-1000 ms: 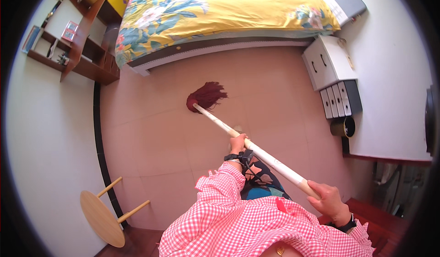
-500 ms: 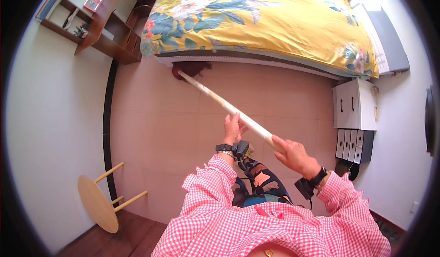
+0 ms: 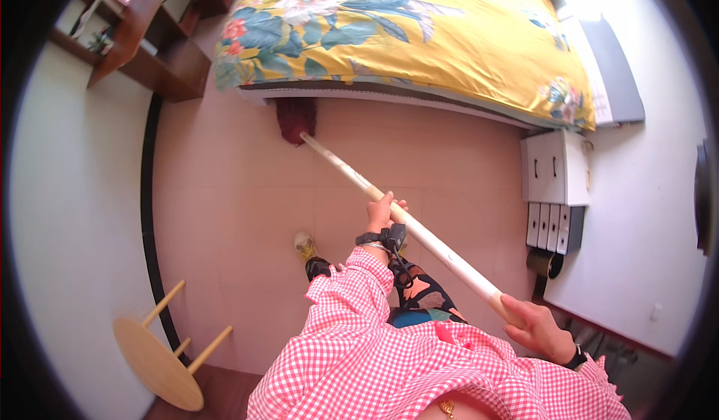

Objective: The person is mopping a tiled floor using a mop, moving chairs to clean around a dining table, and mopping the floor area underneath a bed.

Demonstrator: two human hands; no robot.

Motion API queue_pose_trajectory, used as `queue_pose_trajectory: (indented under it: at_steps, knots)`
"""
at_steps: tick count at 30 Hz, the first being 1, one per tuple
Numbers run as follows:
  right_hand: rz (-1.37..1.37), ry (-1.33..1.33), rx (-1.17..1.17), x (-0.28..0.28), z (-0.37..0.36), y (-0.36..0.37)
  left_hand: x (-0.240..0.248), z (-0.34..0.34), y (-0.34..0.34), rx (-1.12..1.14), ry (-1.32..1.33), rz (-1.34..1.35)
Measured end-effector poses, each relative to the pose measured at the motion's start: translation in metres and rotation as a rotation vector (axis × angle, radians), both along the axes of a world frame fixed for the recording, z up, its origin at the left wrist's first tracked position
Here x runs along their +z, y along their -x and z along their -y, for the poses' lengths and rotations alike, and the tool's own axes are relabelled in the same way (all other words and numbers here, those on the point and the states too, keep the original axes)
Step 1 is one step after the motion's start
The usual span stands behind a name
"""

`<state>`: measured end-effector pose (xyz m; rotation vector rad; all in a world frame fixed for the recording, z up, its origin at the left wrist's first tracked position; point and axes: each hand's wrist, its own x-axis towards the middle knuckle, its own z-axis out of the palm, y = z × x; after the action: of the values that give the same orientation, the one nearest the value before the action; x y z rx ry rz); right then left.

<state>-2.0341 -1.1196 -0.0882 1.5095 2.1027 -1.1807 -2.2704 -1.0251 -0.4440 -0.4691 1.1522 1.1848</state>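
A long mop (image 3: pixel 449 259) with a pale handle slants across the view from lower right to upper left. Its dark red shaggy head (image 3: pixel 296 123) lies on the floor, partly hidden beneath the bed's front edge. Midway along the handle, my left hand (image 3: pixel 383 210) is closed around it. My right hand (image 3: pixel 538 329) grips the handle near its top end, beside my body on the right. Black straps circle both wrists, and a small black device sits at the left one.
A bed (image 3: pixel 449 38) with a yellow floral cover spans the far side. At right stand a white cabinet (image 3: pixel 562 169) and file boxes (image 3: pixel 549 227). A wooden stool (image 3: pixel 153 364) lies tipped at lower left. A brown shelf (image 3: pixel 168 64) is at far left. My shoe (image 3: pixel 304 245) rests on the tiles.
The mop has been drawn back toward me, its head coming further out from under the bed. My right hand has moved down and right. My shoe at left has come into view.
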Motion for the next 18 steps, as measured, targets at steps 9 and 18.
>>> queue_pose_trajectory:
  at_steps: [9,18]
  knots:
    - [0.010,0.140,-0.190,0.038,0.044,0.117,0.010,0.070,0.095,-0.207,-0.091,-0.043]
    - [0.020,0.032,0.010,0.007,0.029,0.217,0.013,0.081,0.221,-0.069,0.025,-0.069]
